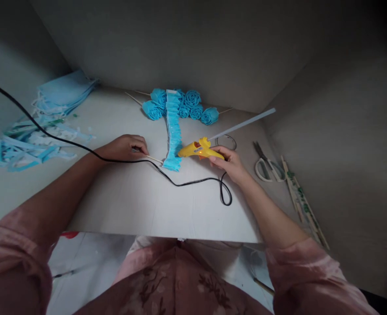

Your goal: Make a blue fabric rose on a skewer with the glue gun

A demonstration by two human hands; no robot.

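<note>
Worktop (131,205) seen from above. A pleated blue strip (174,135) is laid flat, running from the rose group at the far edge toward the middle; its near end is well apart from the near edge. A thin stick (154,159) is gripped in the left hand (128,148), with its tip brought to the strip's near end. A yellow glue gun (198,148) is grasped in the right hand (231,164), nozzle directed at the strip's right side; whether contact is made cannot be told. A glue stick (242,124) is seated in the gun's rear, and the black cord (193,181) is looped near the right hand and led across the left forearm.

Progress: several blue roses (192,99) are gathered at the far edge, some with stems showing, and are judged finished in shape. The strip is still unrolled, so this piece is judged incomplete.

Containers: none could be made out on the worktop. Pale blue masks (67,89) are piled at the far left corner, and cut scraps (49,142) are heaped nearer along the left side. Scissors (265,158) are placed toward the right edge, beside wooden sticks (307,205) laid along it
</note>
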